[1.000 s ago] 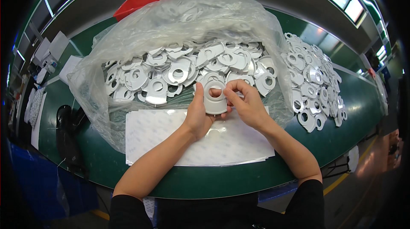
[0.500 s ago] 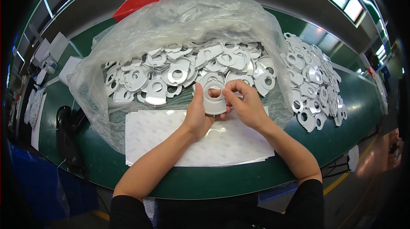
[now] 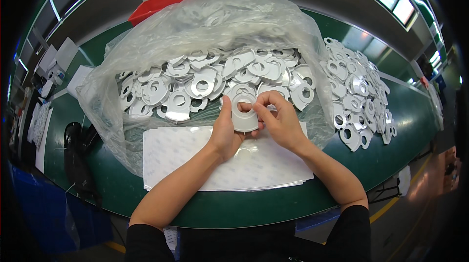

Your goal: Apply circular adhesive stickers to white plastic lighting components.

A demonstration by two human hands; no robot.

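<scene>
A white plastic plate with a round hole (image 3: 245, 124) is held upright over the front of the table. My left hand (image 3: 225, 132) grips it from the left, thumb along its edge and fingers behind. From the right, my right hand (image 3: 281, 119) pinches the plate's edge beside the hole with thumb and forefinger. Beneath both hands lies a stack of white sheets (image 3: 176, 164). Just beyond them, many similar white plates (image 3: 202, 81) spill from the mouth of a large clear plastic bag (image 3: 244, 22).
A second heap of white plates (image 3: 359, 86) covers the right side of the green table (image 3: 391, 159). A red bin (image 3: 161, 5) stands behind the bag. Toward the left edge lies a black object (image 3: 78, 159), its kind unclear.
Almost nothing differs. Both hands keep the plate in the same place, with the right fingers shifted very slightly left along its edge.
</scene>
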